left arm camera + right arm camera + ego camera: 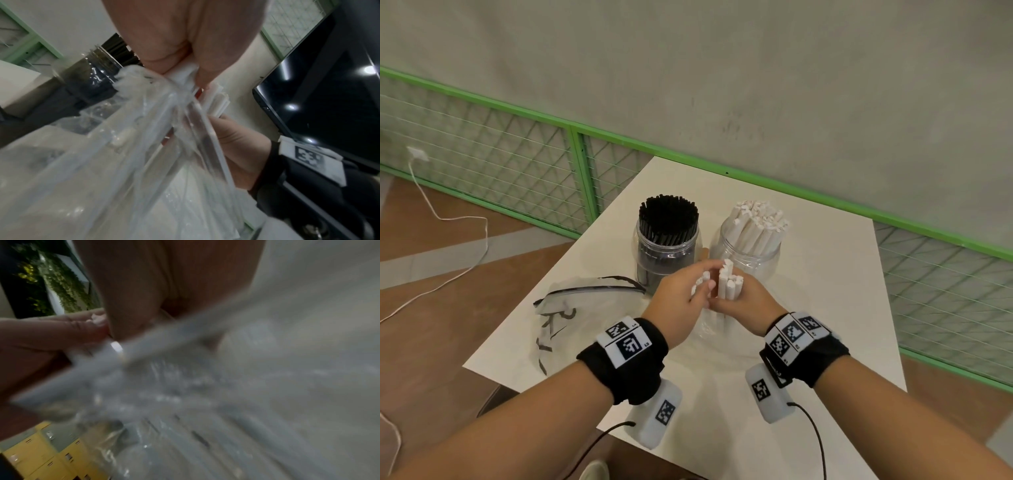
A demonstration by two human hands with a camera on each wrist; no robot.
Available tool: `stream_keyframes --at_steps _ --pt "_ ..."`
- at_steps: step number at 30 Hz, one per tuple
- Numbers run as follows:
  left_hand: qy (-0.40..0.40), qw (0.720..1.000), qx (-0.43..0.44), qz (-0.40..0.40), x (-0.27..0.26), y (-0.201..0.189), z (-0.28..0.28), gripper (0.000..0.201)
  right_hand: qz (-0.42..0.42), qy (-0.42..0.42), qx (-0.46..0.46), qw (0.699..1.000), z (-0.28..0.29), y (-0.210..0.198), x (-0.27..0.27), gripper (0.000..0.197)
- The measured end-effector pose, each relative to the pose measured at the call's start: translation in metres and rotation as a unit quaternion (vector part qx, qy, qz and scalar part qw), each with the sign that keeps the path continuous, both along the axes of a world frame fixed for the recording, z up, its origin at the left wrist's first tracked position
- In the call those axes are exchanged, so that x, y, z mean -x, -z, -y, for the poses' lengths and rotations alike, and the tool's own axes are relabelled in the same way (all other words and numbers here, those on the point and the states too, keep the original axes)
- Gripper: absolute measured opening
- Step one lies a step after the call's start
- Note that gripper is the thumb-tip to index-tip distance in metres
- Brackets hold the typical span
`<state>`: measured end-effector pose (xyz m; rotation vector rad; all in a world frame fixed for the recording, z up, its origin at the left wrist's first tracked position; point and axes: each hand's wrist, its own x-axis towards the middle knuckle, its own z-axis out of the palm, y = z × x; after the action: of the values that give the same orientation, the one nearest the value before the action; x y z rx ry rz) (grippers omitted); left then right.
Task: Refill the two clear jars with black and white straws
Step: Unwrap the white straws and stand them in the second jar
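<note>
a: where are the hands?
b: the right hand [744, 301] grips an upright bundle of white paper-wrapped straws [727, 286] in a thin clear plastic bag [156, 146]; the left hand [681, 301] pinches the bundle's tops.
a: and the jars?
b: on the white square table [825, 274] just behind, the clear jar of black straws [667, 240] stands beside the clear jar of white straws [751, 240].

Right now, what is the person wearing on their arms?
Each bare forearm has a black wristband with white tiles printed with black square codes. Under each wrist hangs a white box with a code and a thin black cable. The right wristband matches. No sleeves show.
</note>
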<state>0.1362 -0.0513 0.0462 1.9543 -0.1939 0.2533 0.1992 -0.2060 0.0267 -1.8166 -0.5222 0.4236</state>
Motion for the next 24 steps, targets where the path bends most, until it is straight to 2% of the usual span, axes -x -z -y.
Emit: stream_keyframes --at_steps 3,6,10,14,20,24 --pt "0.005 1.0 -0.016 -0.009 0.001 0.001 0.006 0.041 -0.014 -0.001 -0.014 1.0 0.001 0.004 0.003 0.037" --pt "0.019 0.999 -0.03 -0.016 0.006 0.005 0.008 0.046 -0.007 -0.001 -0.015 1.0 0.003 0.009 0.008 0.047" --pt "0.031 0.999 0.016 -0.036 0.008 0.007 0.012 0.039 -0.01 -0.034 0.002 0.999 -0.001 0.018 0.009 0.066" --pt "0.034 0.997 0.043 -0.051 0.007 0.008 0.012 0.038 -0.018 0.001 -0.018 1.0 -0.011 0.028 0.011 0.078" --pt "0.061 0.974 0.165 -0.141 0.01 0.002 0.007 0.054 -0.006 0.04 -0.011 0.999 -0.012 0.036 0.011 0.065" --pt "0.086 0.973 0.162 -0.142 0.018 -0.001 0.001 0.058 -0.02 0.048 0.004 0.999 -0.001 0.035 0.01 0.051"
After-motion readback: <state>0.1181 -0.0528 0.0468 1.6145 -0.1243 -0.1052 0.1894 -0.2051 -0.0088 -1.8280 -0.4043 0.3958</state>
